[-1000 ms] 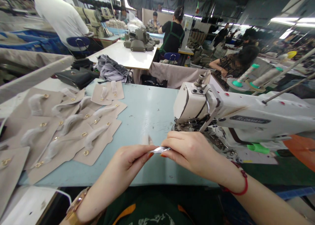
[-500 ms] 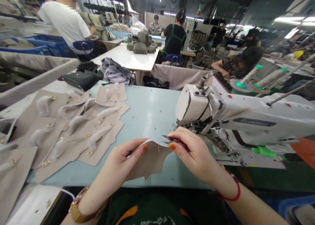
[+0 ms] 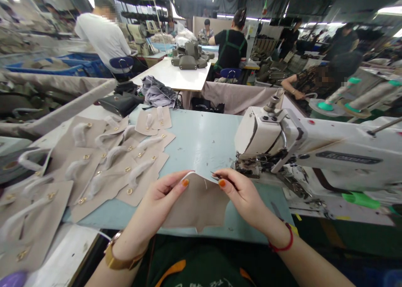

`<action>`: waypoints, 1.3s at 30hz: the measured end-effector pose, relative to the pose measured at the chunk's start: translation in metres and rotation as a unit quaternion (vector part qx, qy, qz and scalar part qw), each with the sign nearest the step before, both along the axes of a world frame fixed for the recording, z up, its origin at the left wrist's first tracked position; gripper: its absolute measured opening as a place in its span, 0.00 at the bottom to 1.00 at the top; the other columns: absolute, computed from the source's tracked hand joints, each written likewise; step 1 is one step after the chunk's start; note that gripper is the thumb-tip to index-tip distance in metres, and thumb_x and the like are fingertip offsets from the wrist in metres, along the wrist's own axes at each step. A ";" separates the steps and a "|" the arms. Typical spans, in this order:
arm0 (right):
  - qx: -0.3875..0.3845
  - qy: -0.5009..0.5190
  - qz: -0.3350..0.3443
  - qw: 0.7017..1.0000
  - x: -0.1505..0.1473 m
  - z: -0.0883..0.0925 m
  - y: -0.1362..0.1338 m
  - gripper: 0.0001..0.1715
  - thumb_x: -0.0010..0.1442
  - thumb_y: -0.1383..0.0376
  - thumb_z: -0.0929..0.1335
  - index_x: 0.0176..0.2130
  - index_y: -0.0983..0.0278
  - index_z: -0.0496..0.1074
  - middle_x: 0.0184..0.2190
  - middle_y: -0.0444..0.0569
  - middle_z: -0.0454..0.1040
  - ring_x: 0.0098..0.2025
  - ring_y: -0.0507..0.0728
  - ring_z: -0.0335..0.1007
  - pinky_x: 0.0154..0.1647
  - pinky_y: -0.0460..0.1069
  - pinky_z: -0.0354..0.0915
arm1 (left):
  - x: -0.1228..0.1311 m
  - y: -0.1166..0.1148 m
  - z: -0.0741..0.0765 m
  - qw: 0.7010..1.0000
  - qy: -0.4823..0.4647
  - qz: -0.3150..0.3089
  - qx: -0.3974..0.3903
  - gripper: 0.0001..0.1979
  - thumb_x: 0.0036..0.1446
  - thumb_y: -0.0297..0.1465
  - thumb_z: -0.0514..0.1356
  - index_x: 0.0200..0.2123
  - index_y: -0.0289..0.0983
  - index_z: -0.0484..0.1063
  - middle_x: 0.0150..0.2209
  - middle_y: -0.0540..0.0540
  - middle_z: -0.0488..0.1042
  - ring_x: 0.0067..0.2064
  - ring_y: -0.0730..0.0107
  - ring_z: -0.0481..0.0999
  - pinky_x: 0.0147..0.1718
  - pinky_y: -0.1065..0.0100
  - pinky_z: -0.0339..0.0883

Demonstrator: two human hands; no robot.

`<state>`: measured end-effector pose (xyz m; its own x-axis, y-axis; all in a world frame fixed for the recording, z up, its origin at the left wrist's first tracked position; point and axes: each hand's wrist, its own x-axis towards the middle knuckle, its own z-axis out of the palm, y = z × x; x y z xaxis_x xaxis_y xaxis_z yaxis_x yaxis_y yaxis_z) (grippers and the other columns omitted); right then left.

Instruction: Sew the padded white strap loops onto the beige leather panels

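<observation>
A beige panel (image 3: 199, 203) with a pale upper edge hangs between my two hands over the light blue table (image 3: 201, 132). My left hand (image 3: 163, 199) pinches its upper left edge between thumb and fingers. At the upper right edge, my right hand (image 3: 243, 195) grips the panel with the thumb and also holds small dark snips (image 3: 215, 176), whose tips point left. A short loose thread (image 3: 206, 183) shows on the panel near its top edge.
Beige panels (image 3: 109, 182) with wrapped handles and gold rings overlap at the left. A white sewing machine (image 3: 307, 144) stands right of my hands. Grey cloth (image 3: 158, 92) and a black bag (image 3: 121, 104) lie behind; people (image 3: 230, 48) sit farther back.
The view has shifted left, so the scene sits farther right. The panel is spread more openly between my hands, and the snips' blades show less above my right thumb.
</observation>
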<state>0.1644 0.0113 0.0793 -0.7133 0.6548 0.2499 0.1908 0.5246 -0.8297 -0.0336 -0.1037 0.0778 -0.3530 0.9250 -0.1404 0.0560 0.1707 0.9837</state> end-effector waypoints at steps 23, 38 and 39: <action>0.203 -0.074 0.104 0.971 -0.002 0.044 0.002 0.10 0.66 0.60 0.66 0.40 0.64 0.73 0.33 0.45 0.76 0.32 0.50 0.69 0.32 0.44 0.57 | 0.006 -0.005 0.012 0.964 0.202 -0.133 0.109 0.15 0.63 0.30 0.57 0.49 0.52 0.76 0.46 0.56 0.80 0.41 0.72 0.81 0.45 0.75 0.73; 0.182 -0.098 0.104 0.973 0.000 0.047 0.001 0.11 0.66 0.59 0.65 0.40 0.64 0.73 0.34 0.46 0.77 0.32 0.51 0.70 0.32 0.45 0.58 | 0.008 -0.003 0.012 0.965 0.198 -0.142 0.093 0.15 0.64 0.31 0.56 0.50 0.52 0.76 0.47 0.54 0.80 0.43 0.68 0.81 0.45 0.69 0.74; 0.186 -0.097 0.101 0.973 0.000 0.047 0.001 0.11 0.66 0.59 0.65 0.40 0.64 0.73 0.34 0.46 0.77 0.32 0.51 0.69 0.32 0.45 0.57 | 0.008 -0.003 0.012 0.966 0.197 -0.142 0.091 0.15 0.64 0.32 0.56 0.50 0.52 0.76 0.47 0.54 0.80 0.43 0.68 0.80 0.45 0.69 0.73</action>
